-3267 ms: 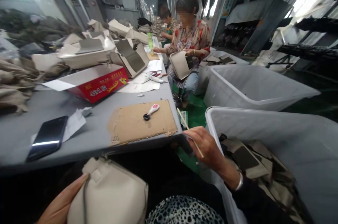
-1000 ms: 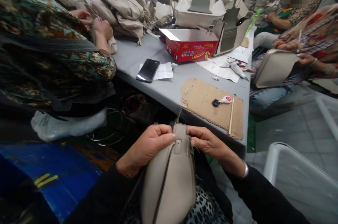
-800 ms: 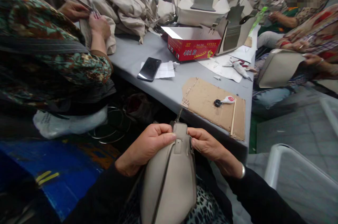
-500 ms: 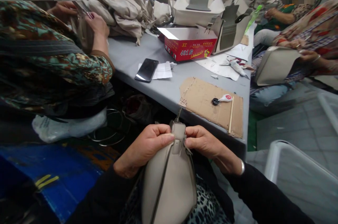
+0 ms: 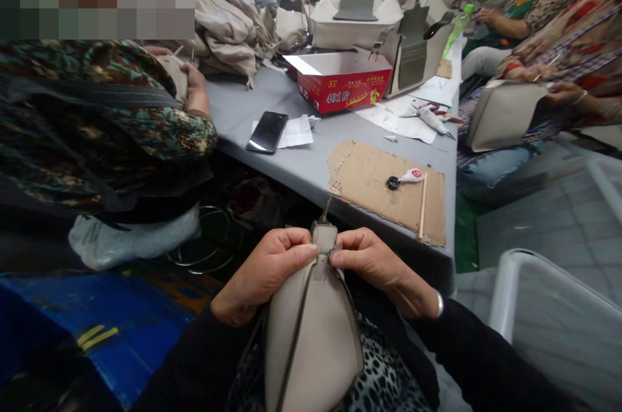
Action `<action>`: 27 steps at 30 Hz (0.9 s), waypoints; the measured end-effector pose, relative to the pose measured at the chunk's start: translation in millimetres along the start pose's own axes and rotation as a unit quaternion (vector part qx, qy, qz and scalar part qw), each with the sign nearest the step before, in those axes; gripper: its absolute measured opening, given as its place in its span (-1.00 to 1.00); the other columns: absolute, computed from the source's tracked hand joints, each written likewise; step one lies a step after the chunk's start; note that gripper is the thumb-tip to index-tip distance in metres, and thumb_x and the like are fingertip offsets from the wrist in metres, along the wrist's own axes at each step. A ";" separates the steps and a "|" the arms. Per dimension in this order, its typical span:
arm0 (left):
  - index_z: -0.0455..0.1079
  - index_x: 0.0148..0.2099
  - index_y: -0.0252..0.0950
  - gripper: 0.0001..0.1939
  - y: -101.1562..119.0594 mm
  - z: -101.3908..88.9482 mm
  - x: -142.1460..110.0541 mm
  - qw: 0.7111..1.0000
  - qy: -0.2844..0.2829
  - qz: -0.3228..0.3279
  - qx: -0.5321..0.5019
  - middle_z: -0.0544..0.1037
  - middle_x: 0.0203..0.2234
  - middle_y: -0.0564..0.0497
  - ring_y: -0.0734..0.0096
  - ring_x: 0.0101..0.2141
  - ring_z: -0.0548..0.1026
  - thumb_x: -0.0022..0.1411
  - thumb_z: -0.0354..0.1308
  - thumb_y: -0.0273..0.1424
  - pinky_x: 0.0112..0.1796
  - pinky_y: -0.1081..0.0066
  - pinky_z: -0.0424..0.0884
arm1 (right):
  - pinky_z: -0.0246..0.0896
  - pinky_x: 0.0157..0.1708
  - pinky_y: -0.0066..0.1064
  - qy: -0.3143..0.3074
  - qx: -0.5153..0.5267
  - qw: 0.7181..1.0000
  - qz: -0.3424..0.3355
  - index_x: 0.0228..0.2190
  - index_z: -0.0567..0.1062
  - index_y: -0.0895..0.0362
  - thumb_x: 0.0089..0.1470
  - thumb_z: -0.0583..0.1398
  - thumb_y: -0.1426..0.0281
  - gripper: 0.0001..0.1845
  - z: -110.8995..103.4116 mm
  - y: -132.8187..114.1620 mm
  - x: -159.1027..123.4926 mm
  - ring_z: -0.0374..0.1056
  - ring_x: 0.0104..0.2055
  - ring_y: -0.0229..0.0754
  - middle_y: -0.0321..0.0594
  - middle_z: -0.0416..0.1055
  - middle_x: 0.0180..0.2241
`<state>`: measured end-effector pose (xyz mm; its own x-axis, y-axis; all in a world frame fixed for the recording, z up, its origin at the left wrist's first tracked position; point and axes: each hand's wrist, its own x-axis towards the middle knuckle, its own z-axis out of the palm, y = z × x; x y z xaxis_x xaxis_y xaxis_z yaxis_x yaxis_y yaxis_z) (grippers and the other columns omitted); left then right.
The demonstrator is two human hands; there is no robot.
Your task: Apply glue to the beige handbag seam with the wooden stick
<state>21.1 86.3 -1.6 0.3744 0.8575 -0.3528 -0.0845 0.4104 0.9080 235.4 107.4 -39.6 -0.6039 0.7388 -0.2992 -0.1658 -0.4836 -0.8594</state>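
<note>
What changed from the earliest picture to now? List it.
The right hand let go of the stick, which now lies on the cardboard, and came over to the bag. Both hands, the left hand too, now pinch the bag's top tab. The phone and red box stayed put on the table.

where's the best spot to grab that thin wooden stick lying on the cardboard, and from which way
Probably at the middle of the wooden stick, coming from straight above with a thumb-and-finger pinch across its width. It lies flat on the cardboard sheet, so nothing fits under it. Its length runs away from the table edge, and the white-handled tool sits close to its far end, so mid-length or nearer is freer.
</note>
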 end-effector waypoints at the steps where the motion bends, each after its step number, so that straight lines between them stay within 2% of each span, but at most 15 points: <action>1: 0.39 -0.41 -0.34 -0.62 -0.1 -0.2 -0.4 1.000 0.002 0.001 0.003 0.36 -0.55 0.09 0.54 -0.55 0.21 0.14 0.35 -0.13 -0.55 0.56 0.15 | 0.13 -0.34 -0.44 -0.002 -0.001 1.000 0.002 -0.47 0.62 0.24 -0.12 0.52 0.17 -0.62 0.9 0.2 0.5 0.26 -0.45 -0.29 -0.29 0.45 -0.50; 7: 0.36 -0.41 -0.33 -0.58 -1.3 -4.7 -2.7 1.000 0.013 -0.002 0.027 0.36 -0.53 0.09 0.53 -0.54 0.21 0.13 0.36 -0.08 -0.54 0.55 0.14 | 0.08 -0.38 -0.46 -0.004 0.009 1.000 -0.014 -0.49 0.59 0.23 -0.14 0.52 0.16 -0.60 7.0 2.9 4.9 0.21 -0.47 -0.32 -0.32 0.41 -0.53; 12: 0.34 -0.37 -0.31 -0.57 -1.3 -8.5 -4.1 0.998 0.021 -0.003 0.066 0.34 -0.53 0.10 0.51 -0.53 0.20 0.20 0.32 -0.05 -0.53 0.53 0.12 | 0.00 -0.44 -0.48 0.008 0.016 0.999 -0.036 -0.53 0.52 0.22 -0.10 0.49 0.10 -0.55 12.9 3.6 5.6 0.12 -0.51 -0.35 -0.37 0.32 -0.57; 16: 0.36 -0.32 -0.32 -0.61 6.5 -7.2 -8.0 0.987 0.011 0.009 0.159 0.37 -0.45 0.07 0.43 -0.43 0.27 0.28 0.24 -0.08 -0.43 0.49 0.21 | -0.08 -0.48 -0.48 0.011 0.004 0.999 -0.048 -0.53 0.45 0.21 -0.07 0.46 0.05 -0.50 16.5 1.4 2.9 0.04 -0.52 -0.37 -0.40 0.23 -0.59; 19: 0.34 -0.36 -0.32 -0.62 17.1 -5.6 -10.2 0.965 0.002 0.013 0.261 0.37 -0.45 0.05 0.38 -0.39 0.29 0.33 0.17 -0.10 -0.39 0.45 0.22 | -0.10 -0.50 -0.48 0.019 -0.003 0.998 -0.053 -0.53 0.41 0.19 -0.05 0.44 0.00 -0.46 16.2 2.7 1.2 0.02 -0.53 -0.37 -0.42 0.20 -0.59; 24: 0.41 -0.36 -0.33 -0.63 31.0 -4.1 -7.9 0.937 -0.006 0.012 0.349 0.35 -0.48 0.07 0.37 -0.40 0.30 0.38 0.11 -0.14 -0.39 0.43 0.21 | 0.00 -0.52 -0.48 0.035 -0.005 0.997 -0.073 -0.52 0.43 0.17 -0.02 0.43 -0.01 -0.48 17.6 12.5 -8.2 0.09 -0.52 -0.34 -0.38 0.25 -0.57; 26: 0.43 -0.36 -0.32 -0.64 29.1 3.9 -10.0 0.937 -0.004 0.012 0.350 0.38 -0.49 0.06 0.37 -0.42 0.32 0.38 0.10 -0.17 -0.41 0.42 0.23 | 0.13 -0.48 -0.46 0.023 0.007 0.996 -0.090 -0.43 0.51 0.16 0.02 0.42 0.03 -0.55 21.2 12.2 -8.2 0.22 -0.48 -0.27 -0.33 0.35 -0.52; 27: 0.44 -0.36 -0.31 -0.66 26.1 9.7 -10.7 0.936 0.006 0.018 0.352 0.39 -0.49 0.07 0.37 -0.43 0.34 0.38 0.10 -0.19 -0.42 0.41 0.24 | 0.25 -0.41 -0.43 0.009 0.020 0.995 -0.099 -0.31 0.56 0.14 0.05 0.41 0.04 -0.59 23.5 9.2 -2.6 0.32 -0.40 -0.20 -0.29 0.43 -0.45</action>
<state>23.9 84.8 28.1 0.3728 0.8716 -0.3183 0.5342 0.0788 0.8417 217.1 90.0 -36.9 -0.5430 0.8292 -0.1327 -0.3112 -0.3454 -0.8854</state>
